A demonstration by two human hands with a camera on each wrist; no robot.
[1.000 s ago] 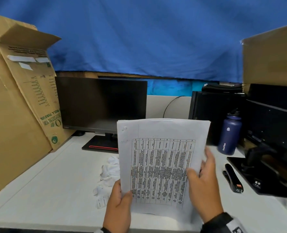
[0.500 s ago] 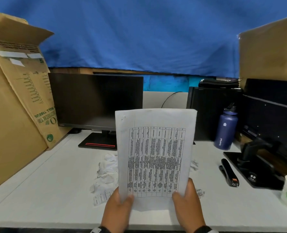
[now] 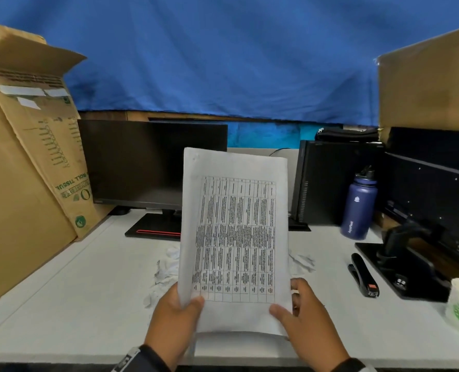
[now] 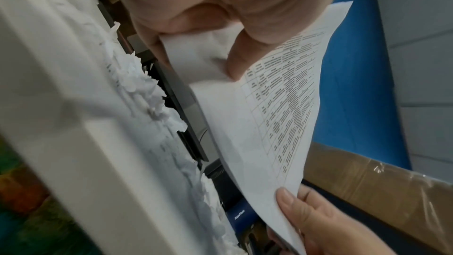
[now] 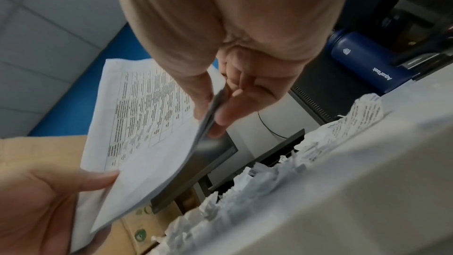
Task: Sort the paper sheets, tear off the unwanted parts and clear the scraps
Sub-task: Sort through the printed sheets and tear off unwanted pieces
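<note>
Paper sheets (image 3: 235, 237) (printed table facing the person) being held upright above the white desk (image 3: 88, 304), left hand (image 3: 173, 322) pinching the lower left corner, right hand (image 3: 307, 322) gripping the lower right edge, torn scraps (image 3: 166, 272) lying on the desk behind.

Paper sheets (image 3: 233, 237) upright over near desk (image 3: 88, 291) edge, left hand (image 3: 174, 315) and right hand (image 3: 303, 318) at their bottom corners. Scraps (image 3: 166, 269) on desk behind sheets. Monitor (image 3: 148, 165) far left, bottle (image 3: 358, 208) and stapler (image 3: 362, 275) right.

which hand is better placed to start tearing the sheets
Probably the right hand. It pinches the paper sheets at the bottom right edge, thumb in front, fingers behind. The left hand grips the bottom left corner and can steady them.
</note>
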